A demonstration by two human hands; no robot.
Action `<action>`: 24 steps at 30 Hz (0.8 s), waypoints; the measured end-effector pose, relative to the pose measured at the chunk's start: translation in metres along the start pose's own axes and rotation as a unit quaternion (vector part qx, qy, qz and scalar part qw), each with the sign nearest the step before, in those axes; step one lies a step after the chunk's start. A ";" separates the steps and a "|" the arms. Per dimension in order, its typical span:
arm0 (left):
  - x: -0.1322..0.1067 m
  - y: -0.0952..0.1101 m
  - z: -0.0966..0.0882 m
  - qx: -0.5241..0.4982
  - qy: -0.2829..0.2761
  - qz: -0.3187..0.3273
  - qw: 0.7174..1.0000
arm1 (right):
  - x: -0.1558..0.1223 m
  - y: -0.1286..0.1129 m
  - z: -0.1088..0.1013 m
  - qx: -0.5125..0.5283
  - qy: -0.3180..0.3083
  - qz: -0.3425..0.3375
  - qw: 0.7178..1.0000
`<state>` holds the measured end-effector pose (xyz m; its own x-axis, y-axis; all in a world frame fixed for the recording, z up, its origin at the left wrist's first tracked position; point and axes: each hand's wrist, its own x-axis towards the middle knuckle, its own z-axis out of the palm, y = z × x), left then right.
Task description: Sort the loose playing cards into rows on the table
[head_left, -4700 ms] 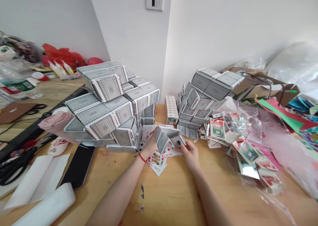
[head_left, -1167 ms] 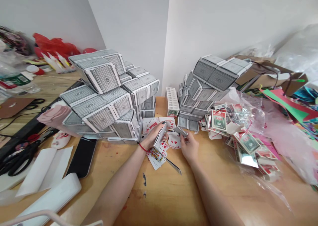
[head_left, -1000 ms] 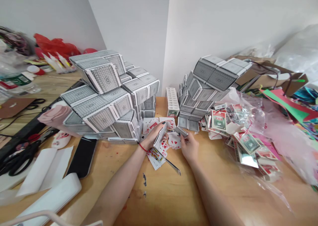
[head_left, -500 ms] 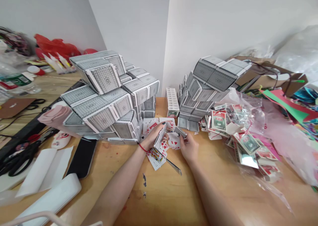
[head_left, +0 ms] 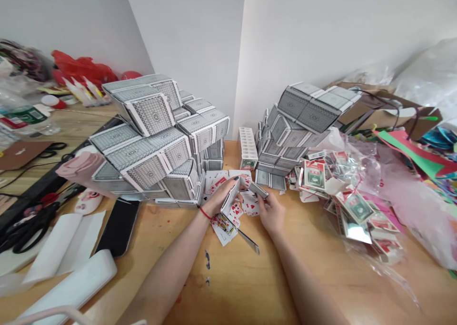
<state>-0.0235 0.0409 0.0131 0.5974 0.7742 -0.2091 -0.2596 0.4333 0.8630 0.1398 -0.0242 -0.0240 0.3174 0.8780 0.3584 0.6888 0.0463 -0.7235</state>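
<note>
Low over the middle of the desk, my left hand (head_left: 218, 200) is closed round a folded playing-card piece (head_left: 230, 199) with a patterned grey back. A long thin flap of it sticks out toward me. My right hand (head_left: 272, 213) pinches a folded card end (head_left: 257, 190) at the right of the piece; whether the two are joined there I cannot tell. Beneath my hands lie several loose playing cards (head_left: 223, 231), face up, mostly red hearts. Large blocks built of folded cards rise on the left (head_left: 150, 158) and right (head_left: 309, 108).
A long stack of card boxes (head_left: 247, 149) stands between the blocks. Torn card boxes (head_left: 352, 206) and clear plastic wrap heap on the right. To the left lie a black phone (head_left: 117, 226), a white case (head_left: 71, 287), black scissors (head_left: 30, 227) and a pink cloth (head_left: 80, 169).
Both hands hold nearly the same place and grip. The right-hand card end has shifted slightly, and the long flap's tip has dipped a little. The view has tilted marginally.
</note>
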 end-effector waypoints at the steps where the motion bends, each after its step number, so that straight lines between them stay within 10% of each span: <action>1: 0.000 -0.001 0.000 0.001 0.002 -0.002 1.000 | 0.000 0.000 0.000 -0.004 0.005 -0.001 1.000; 24: -0.006 0.004 0.005 0.136 -0.013 -0.027 0.990 | -0.001 0.008 0.002 0.037 -0.054 0.018 0.998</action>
<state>-0.0242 0.0360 0.0205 0.6250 0.7396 -0.2498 -0.0154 0.3316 0.9433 0.1438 -0.0233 -0.0315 0.2657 0.9261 0.2678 0.6262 0.0454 -0.7783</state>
